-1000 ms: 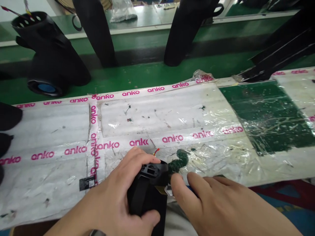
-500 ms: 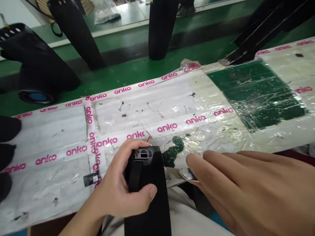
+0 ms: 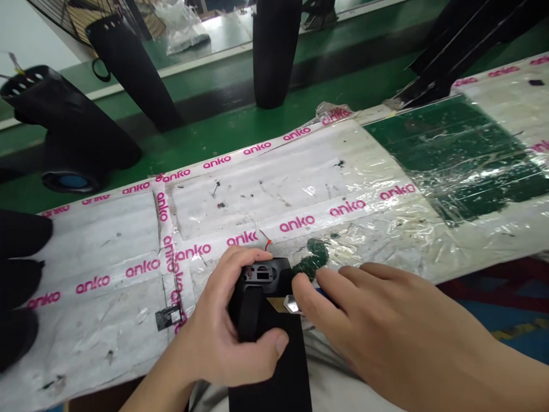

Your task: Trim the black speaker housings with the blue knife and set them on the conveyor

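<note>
My left hand is wrapped round a black elongated housing near its upper end. A small grey panel with a slot and holes sits in that end, and a black strap loops below it. A thin red wire shows just past the housing's top edge. In my right hand, closed, is a utility knife with a metal nose and a glimpse of blue handle. Its blade lies over the housing's right side, close below the panel; whether it touches cannot be made out.
The worn bench is covered in white sheet and pink-lettered tape. A black-and-white scrap lies left of my hand. Several black housings stand beyond, including one with a blue disc. Dark rounded ends reach in at the left.
My right hand has moved left, bringing the knife blade from beside the housing to over it. The housing and my left hand appear slightly further right in view.
</note>
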